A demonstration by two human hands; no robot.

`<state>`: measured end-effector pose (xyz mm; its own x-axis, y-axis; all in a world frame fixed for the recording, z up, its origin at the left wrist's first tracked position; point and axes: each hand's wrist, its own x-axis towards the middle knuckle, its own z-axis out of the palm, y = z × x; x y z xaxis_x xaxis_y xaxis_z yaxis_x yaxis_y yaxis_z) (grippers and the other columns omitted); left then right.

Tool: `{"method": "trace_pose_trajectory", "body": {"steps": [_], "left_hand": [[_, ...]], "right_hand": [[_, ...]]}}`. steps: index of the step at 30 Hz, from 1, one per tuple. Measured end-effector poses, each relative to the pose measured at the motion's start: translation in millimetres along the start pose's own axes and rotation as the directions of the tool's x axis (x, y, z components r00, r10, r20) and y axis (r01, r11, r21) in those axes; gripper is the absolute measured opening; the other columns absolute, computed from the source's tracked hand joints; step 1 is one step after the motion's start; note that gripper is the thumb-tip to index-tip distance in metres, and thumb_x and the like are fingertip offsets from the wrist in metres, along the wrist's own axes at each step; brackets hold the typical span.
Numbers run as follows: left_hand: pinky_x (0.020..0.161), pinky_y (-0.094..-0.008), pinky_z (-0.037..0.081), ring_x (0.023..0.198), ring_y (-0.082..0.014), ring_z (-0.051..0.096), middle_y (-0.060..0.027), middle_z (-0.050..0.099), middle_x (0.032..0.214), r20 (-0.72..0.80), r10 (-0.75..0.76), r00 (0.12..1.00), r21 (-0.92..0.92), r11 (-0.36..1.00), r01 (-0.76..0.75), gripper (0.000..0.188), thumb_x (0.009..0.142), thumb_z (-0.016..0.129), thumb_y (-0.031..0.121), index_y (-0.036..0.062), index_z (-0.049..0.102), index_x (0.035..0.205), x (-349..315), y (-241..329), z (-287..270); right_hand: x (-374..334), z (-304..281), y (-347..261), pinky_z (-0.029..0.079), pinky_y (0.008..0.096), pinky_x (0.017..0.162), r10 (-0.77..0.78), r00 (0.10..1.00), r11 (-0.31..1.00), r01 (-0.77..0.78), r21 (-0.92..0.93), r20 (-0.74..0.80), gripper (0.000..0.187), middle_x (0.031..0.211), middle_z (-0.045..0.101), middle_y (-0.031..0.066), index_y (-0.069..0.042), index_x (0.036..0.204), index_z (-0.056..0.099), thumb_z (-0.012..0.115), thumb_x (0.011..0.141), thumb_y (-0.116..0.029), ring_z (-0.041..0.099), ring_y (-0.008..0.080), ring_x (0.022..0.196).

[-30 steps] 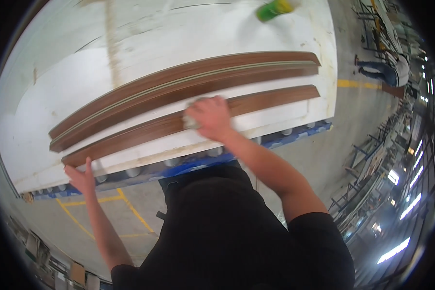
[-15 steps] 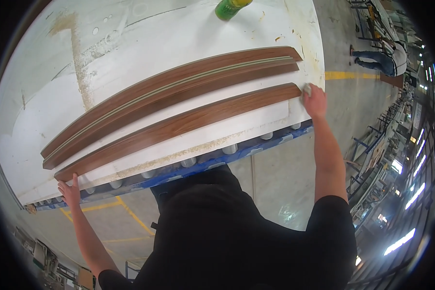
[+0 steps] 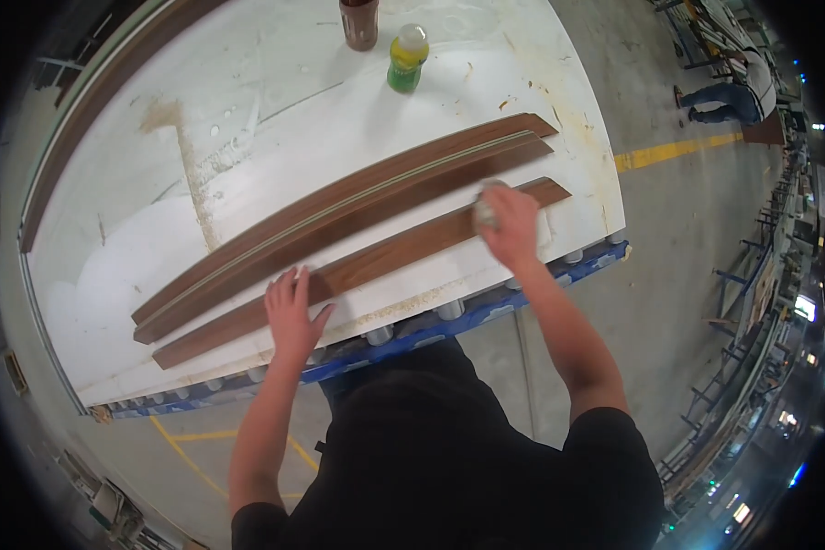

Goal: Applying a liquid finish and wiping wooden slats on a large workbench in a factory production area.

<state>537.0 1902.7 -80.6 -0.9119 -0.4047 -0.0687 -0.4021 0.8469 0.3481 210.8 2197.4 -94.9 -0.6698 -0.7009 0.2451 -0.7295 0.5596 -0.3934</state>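
Two long brown wood-grain trim pieces lie slantwise across the white worktable. The nearer plain strip (image 3: 390, 249) has both my hands on it. My left hand (image 3: 291, 316) rests over its left half with the fingers stretched out. Toward its right end, my right hand (image 3: 511, 227), blurred a little by motion, is closed on a pale crumpled rag (image 3: 486, 209) against the strip's face. Just beyond lies the second, grooved trim piece (image 3: 339, 213), with a light green line along its length; neither hand touches it.
A green and yellow bottle (image 3: 407, 64) and a brown cup-like container (image 3: 360, 26) stand at the back of the table (image 3: 275, 174). Another long brown piece (image 3: 73, 115) lies along the far left. Rollers and a blue rail (image 3: 412, 337) edge the near side. A person (image 3: 738, 92) stands far right.
My left hand has left the strip's left end and moved right onto its face. My right hand has moved left from the right end, bringing the rag onto the strip. The view has shifted.
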Motion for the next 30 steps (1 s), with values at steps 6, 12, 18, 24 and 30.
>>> {"method": "trace_pose_trajectory", "body": {"steps": [6, 12, 18, 24, 30], "left_hand": [[0.107, -0.0501, 0.041, 0.115, -0.0309, 0.058, -0.0074, 0.064, 0.12, 0.09, 0.07, 0.993, 0.066, 0.995, -0.076, 0.074, 0.068, 0.091, 0.034, 0.0107, 0.064, 0.133, 29, 13, 6], [0.099, -0.0469, 0.044, 0.114, -0.0305, 0.058, -0.007, 0.064, 0.121, 0.11, 0.014, 0.994, 0.029, 0.999, -0.018, 0.072, 0.069, 0.091, 0.031, 0.0107, 0.064, 0.133, 26, 16, 1], [0.101, -0.0467, 0.045, 0.115, -0.0305, 0.057, -0.0068, 0.064, 0.122, 0.051, -0.031, 0.998, -0.004, 1.0, 0.031, 0.07, 0.069, 0.09, 0.023, 0.01, 0.063, 0.133, 13, 17, -9], [0.106, -0.0459, 0.045, 0.121, -0.0318, 0.056, -0.0098, 0.059, 0.128, 0.095, -0.038, 0.995, 0.027, 0.999, 0.036, 0.071, 0.07, 0.086, 0.012, 0.0097, 0.06, 0.136, -9, 18, -55], [0.106, -0.0465, 0.043, 0.122, -0.0343, 0.054, -0.0119, 0.057, 0.126, 0.163, -0.066, 0.984, 0.053, 0.997, 0.058, 0.075, 0.067, 0.087, 0.012, 0.011, 0.059, 0.137, -7, 6, -74]], "right_hand": [[-5, 25, -4, 0.035, 0.0551, 0.115, -0.144, 0.987, 0.989, 0.141, 0.054, 0.074, 0.055, 0.13, 0.068, 0.0039, -0.017, 0.127, 0.067, 0.077, 0.073, -0.014, 0.058, 0.0268, 0.133], [-20, -29, 148, 0.045, 0.0509, 0.103, 0.162, 0.975, 0.981, -0.176, -0.085, -0.154, 0.046, 0.128, 0.068, 0.0138, -0.01, 0.127, 0.066, 0.071, 0.082, -0.01, 0.062, 0.0372, 0.12], [-7, -65, 162, 0.051, 0.0412, 0.1, 0.427, 0.854, 0.899, -0.365, 0.241, -0.297, 0.031, 0.118, 0.071, 0.0192, 0.001, 0.125, 0.067, 0.062, 0.103, -0.021, 0.068, 0.0334, 0.112], [102, -83, 22, 0.052, 0.0309, 0.095, 0.342, 0.927, 0.756, -0.174, 0.631, -0.154, 0.033, 0.117, 0.072, 0.0096, 0.004, 0.128, 0.066, 0.063, 0.106, -0.02, 0.067, 0.0178, 0.106], [125, -117, -134, 0.052, 0.035, 0.097, -0.103, 0.991, 0.411, 0.118, 0.904, -0.083, 0.029, 0.121, 0.07, 0.0136, 0.004, 0.127, 0.067, 0.063, 0.101, -0.007, 0.066, 0.0227, 0.11]]}}
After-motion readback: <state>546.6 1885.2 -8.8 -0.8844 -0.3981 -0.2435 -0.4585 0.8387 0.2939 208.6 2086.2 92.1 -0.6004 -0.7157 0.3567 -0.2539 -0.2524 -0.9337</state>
